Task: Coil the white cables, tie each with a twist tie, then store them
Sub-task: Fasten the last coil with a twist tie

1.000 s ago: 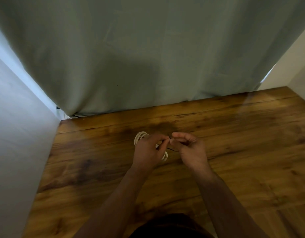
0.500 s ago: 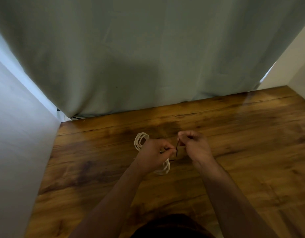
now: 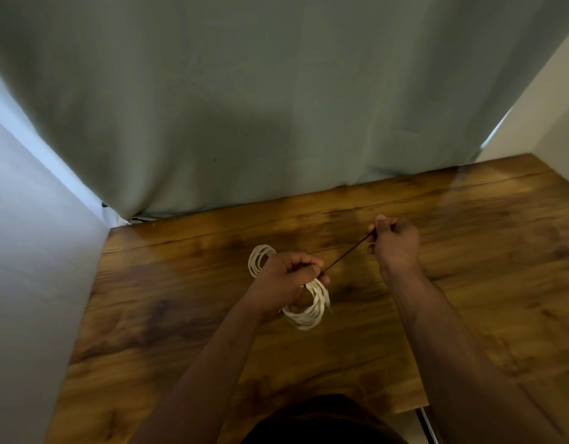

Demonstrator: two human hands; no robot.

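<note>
White cable [image 3: 304, 310] coiled, gripped in left hand [image 3: 286, 277] at frame centre, above the surface [image 3: 180, 299]. Right hand [image 3: 393, 243] pinches the dark tie [image 3: 347, 251], pulled taut up-right from the coil. Tying step underway; next likely calls for wrapping the tie round the bundle and twisting the ends. Wood-grain surface, grey-green curtain [image 3: 244, 91] behind, pale walls either side.

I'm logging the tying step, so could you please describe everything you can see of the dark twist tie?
The twist tie is a thin, dark, wire-like strand pulled taut in a straight diagonal line above the wooden table. Its upper end is pinched by the right hand; its lower end runs into the left hand, which grips the coiled white cable. Whether it wraps the coil is hidden.
</note>
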